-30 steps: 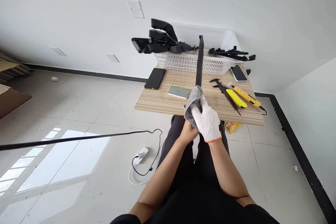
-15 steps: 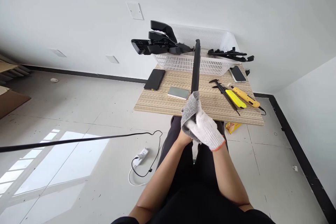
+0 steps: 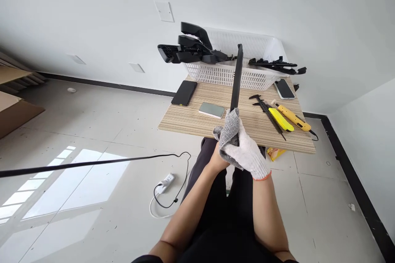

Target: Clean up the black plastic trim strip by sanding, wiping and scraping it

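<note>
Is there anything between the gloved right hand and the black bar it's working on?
Yes: a grey cloth is wrapped around the black bar, under the right hand. The left hand grips below it.

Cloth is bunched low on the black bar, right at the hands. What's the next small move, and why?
Probably slide the gloved right hand and the grey cloth up the black bar. The cloth wraps only its lower end, just above the left hand, while the long stretch rising in front of the white basket is bare.
</note>
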Demonstrator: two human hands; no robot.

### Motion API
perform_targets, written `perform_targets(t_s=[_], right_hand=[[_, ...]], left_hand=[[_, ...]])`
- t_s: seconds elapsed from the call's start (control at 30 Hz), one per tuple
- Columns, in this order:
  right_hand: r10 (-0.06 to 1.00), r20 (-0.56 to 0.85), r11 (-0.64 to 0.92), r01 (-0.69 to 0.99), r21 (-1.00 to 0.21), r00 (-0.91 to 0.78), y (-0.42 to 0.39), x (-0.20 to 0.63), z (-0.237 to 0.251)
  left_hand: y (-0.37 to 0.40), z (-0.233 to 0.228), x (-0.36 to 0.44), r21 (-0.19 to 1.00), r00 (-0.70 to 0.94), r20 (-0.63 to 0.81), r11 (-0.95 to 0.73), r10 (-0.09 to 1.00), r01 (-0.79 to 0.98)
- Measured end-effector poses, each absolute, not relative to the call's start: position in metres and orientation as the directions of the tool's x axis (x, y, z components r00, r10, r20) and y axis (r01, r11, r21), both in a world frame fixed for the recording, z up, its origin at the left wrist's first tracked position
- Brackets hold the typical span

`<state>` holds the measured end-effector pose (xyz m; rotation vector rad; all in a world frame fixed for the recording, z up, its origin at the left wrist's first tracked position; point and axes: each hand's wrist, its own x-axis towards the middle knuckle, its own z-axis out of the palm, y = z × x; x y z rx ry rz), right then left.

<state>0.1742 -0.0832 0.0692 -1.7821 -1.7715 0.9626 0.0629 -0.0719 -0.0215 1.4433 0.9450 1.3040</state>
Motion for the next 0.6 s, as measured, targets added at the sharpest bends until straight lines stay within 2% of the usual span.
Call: perform_targets(t_s=[0.17,0.33,0.47,0.53,0.6], right_hand=[[0.992,-0.126,-0.101,0.649,-0.754,0.009,-0.039,0.195,0.099],[0.997,-0.055,-0.01,0.581,-0.814,-0.059,-0.026,0.212,0.105],[0.977,-0.072,0.039,0.502,-0.864,-0.2,-0.028,0.223,0.103],[0.987,-0.045,0.036,0.496,-0.867,-0.152,-0.018,0.224,0.11],[0.992,0.042,0.092,0.468,-0.879,-0.117,0.002,0.224,0.118]], left_hand=[[-0.05,0.024,0.079,0.95,0.315,0.274,-0.308,0.909,0.061],[-0.045,0.038,0.09,0.916,0.287,0.251,-0.323,0.924,0.238],[-0.034,0.046,0.09,0.935,0.266,0.277,-0.322,0.923,0.146],[-0.015,0.054,0.092,0.927,0.255,0.331,-0.364,0.908,0.09],[0.013,0.064,0.096,0.902,0.235,0.405,-0.428,0.884,0.057]])
